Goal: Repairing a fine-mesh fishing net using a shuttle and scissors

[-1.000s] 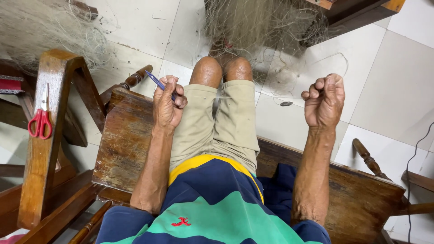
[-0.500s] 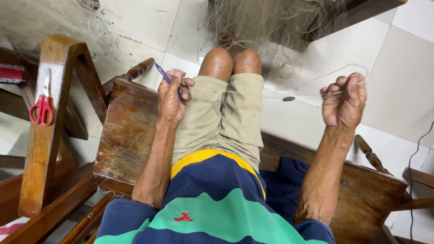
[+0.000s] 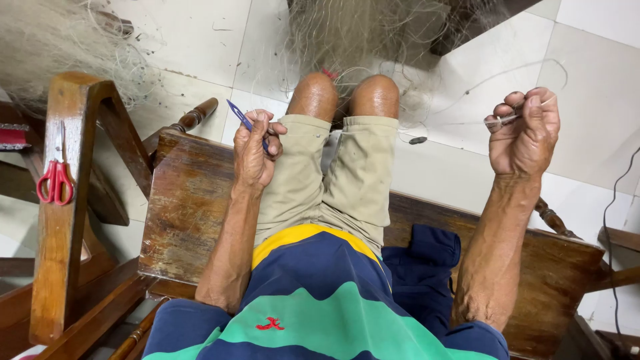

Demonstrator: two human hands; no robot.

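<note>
Left grip (image 3: 257, 150) clamped on blue netting needle (image 3: 241, 120), slim, pointed, angled up-left beside the knee. Right grip (image 3: 527, 130) pinched on pale thin line (image 3: 527, 70) running toward net (image 3: 360, 33).

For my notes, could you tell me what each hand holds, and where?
Left hand grips a blue netting needle by its lower end; right hand pinches thin line between its fingertips.

A home room used for net mending: pale tiled floor (image 3: 200, 40), a worn wooden bench (image 3: 190, 213) with turned legs, heaps of fine fishing net (image 3: 360, 30) on the tiles, and red scissors (image 3: 55, 181) hung on a wooden frame (image 3: 63, 267).
</note>
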